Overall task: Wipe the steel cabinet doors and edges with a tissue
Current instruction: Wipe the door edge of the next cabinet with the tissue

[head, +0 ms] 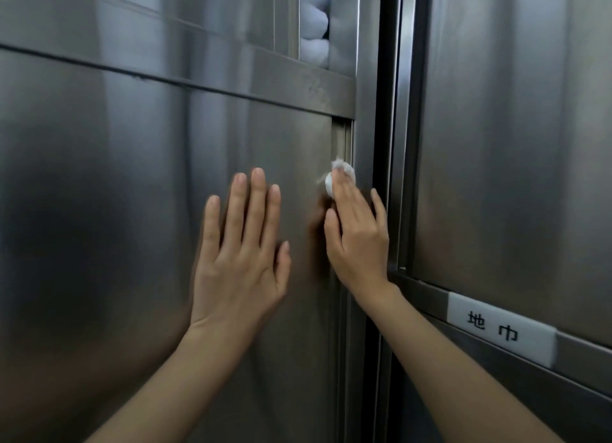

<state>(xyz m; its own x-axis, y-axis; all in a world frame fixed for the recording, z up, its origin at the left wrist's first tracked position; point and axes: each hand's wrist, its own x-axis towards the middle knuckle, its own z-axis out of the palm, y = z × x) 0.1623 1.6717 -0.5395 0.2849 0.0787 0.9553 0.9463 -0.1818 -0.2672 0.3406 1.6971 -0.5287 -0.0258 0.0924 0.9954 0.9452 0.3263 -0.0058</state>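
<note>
A steel cabinet door (132, 194) fills the left and middle of the view. My left hand (241, 250) lies flat against it, fingers straight and pointing up. My right hand (357, 237) presses a small wad of white tissue (341, 174) with its fingertips onto the door's right edge, by the vertical frame post (367, 128). Part of the tissue is hidden under my fingers.
A second steel door (516, 128) stands to the right, past a dark vertical gap. A white label with two characters (500, 330) sits on the rail below it. Above, a narrow opening shows stacked white cloth bundles (313, 22). A horizontal steel rail (198, 78) crosses above my hands.
</note>
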